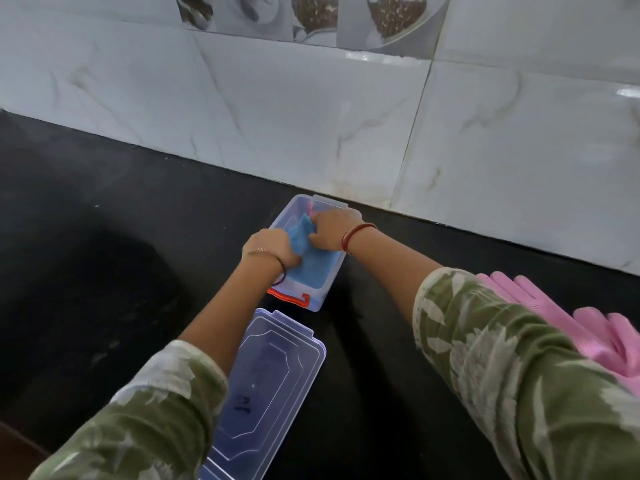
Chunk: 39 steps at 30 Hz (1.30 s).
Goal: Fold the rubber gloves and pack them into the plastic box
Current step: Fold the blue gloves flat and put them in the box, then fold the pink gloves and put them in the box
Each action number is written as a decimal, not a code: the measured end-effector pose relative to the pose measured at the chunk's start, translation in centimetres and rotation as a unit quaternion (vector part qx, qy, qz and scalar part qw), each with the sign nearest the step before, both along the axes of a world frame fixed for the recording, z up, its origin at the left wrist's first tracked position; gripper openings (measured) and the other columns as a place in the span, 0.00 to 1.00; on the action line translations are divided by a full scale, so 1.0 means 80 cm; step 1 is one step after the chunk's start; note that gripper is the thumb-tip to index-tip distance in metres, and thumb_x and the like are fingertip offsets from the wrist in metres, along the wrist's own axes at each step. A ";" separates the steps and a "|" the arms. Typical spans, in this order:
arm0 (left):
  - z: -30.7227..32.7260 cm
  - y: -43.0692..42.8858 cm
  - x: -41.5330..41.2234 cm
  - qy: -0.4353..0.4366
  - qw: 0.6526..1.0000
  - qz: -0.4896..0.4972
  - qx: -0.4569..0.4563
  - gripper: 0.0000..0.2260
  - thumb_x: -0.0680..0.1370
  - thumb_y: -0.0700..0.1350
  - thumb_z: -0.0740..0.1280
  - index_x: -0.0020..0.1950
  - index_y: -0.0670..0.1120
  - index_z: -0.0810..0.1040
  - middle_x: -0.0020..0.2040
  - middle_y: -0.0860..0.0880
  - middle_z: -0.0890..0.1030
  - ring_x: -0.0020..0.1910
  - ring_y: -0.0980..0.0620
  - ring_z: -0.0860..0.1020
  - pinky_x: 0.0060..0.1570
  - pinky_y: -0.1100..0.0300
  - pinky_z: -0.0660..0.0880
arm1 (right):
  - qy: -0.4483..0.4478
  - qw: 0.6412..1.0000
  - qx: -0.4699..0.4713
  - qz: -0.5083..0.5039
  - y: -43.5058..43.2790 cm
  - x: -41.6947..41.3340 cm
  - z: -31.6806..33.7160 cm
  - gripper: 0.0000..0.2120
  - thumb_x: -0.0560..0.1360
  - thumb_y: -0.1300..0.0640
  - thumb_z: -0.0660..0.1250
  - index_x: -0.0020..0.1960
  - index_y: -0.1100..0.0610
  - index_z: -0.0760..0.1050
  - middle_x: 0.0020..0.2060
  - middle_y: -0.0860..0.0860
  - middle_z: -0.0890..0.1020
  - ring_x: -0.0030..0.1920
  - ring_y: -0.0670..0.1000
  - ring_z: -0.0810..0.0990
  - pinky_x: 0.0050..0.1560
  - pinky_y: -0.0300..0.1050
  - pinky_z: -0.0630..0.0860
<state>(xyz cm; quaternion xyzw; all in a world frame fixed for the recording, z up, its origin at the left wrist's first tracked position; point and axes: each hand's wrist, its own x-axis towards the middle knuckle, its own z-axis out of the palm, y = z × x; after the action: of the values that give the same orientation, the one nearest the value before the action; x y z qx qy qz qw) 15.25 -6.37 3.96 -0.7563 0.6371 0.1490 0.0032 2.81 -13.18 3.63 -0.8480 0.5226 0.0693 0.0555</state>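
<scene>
I press the blue glove [304, 252] down into the plastic box [323, 292] with both hands, left hand [272, 247] and right hand [334, 230] pinching its folds so it stays compact. The pink gloves [568, 320] wait at right; the lid [266, 382] lies near me.

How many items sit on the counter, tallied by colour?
Blue gloves: 1 bundle, in the box, pair count unclear
Pink gloves: 1 pile, partly hidden
Clear box: 1
Clear lid: 1
Total: 4
</scene>
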 end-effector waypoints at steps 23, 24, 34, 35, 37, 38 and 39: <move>0.040 0.021 -0.104 0.033 0.960 -0.146 -0.237 0.10 0.76 0.44 0.60 0.55 0.44 0.77 0.53 0.41 0.81 0.52 0.40 0.78 0.47 0.50 0.74 | -0.386 0.913 -0.107 -0.079 0.088 -0.107 0.026 0.10 0.75 0.58 0.63 0.53 0.59 0.79 0.51 0.58 0.82 0.53 0.58 0.79 0.60 0.52 0.69; 0.043 0.027 -0.127 0.070 0.946 -0.180 -0.259 0.10 0.76 0.44 0.60 0.55 0.43 0.77 0.52 0.40 0.81 0.52 0.39 0.78 0.48 0.50 0.74 | -0.411 0.898 -0.119 -0.107 0.099 -0.131 0.027 0.10 0.75 0.59 0.63 0.54 0.60 0.79 0.52 0.59 0.81 0.53 0.59 0.78 0.58 0.53 0.70; -0.046 0.075 -0.285 0.121 0.929 -0.346 -0.051 0.22 0.73 0.52 0.67 0.65 0.47 0.70 0.64 0.44 0.71 0.62 0.44 0.71 0.61 0.48 0.71 | -0.123 0.929 -0.006 -0.349 0.237 -0.319 -0.034 0.16 0.71 0.52 0.68 0.56 0.58 0.75 0.54 0.55 0.80 0.51 0.56 0.78 0.51 0.50 0.76; -0.055 0.080 -0.292 0.121 0.930 -0.346 -0.037 0.21 0.73 0.52 0.67 0.64 0.47 0.71 0.63 0.45 0.71 0.61 0.45 0.72 0.60 0.49 0.72 | -0.097 0.929 -0.022 -0.357 0.249 -0.322 -0.042 0.16 0.72 0.52 0.67 0.57 0.57 0.74 0.54 0.55 0.79 0.52 0.56 0.78 0.52 0.51 0.76; -0.070 0.092 -0.299 0.135 0.930 -0.340 -0.024 0.19 0.73 0.52 0.67 0.62 0.48 0.73 0.61 0.45 0.72 0.59 0.46 0.73 0.57 0.53 0.72 | -0.042 0.935 -0.079 -0.343 0.261 -0.319 -0.055 0.12 0.76 0.55 0.62 0.59 0.56 0.72 0.55 0.55 0.78 0.51 0.56 0.79 0.53 0.50 0.77; -0.076 0.098 -0.301 0.145 0.931 -0.333 -0.022 0.18 0.73 0.52 0.67 0.61 0.48 0.74 0.60 0.46 0.73 0.58 0.47 0.74 0.56 0.54 0.72 | -0.020 0.937 -0.106 -0.331 0.262 -0.317 -0.059 0.11 0.77 0.58 0.60 0.59 0.56 0.71 0.54 0.55 0.78 0.50 0.55 0.79 0.52 0.49 0.78; -0.080 0.104 -0.302 0.162 0.933 -0.322 -0.027 0.17 0.73 0.53 0.67 0.60 0.47 0.75 0.59 0.46 0.74 0.57 0.48 0.74 0.56 0.55 0.71 | -0.016 0.936 -0.124 -0.329 0.261 -0.314 -0.059 0.10 0.77 0.60 0.59 0.58 0.57 0.71 0.54 0.55 0.79 0.50 0.55 0.80 0.51 0.47 0.78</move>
<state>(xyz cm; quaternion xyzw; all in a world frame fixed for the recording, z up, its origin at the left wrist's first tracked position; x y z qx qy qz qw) -8.93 1.98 -2.43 -0.4765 0.8418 0.2432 -0.0721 -22.34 7.69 -1.07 -0.6299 0.7757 -0.0315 -0.0220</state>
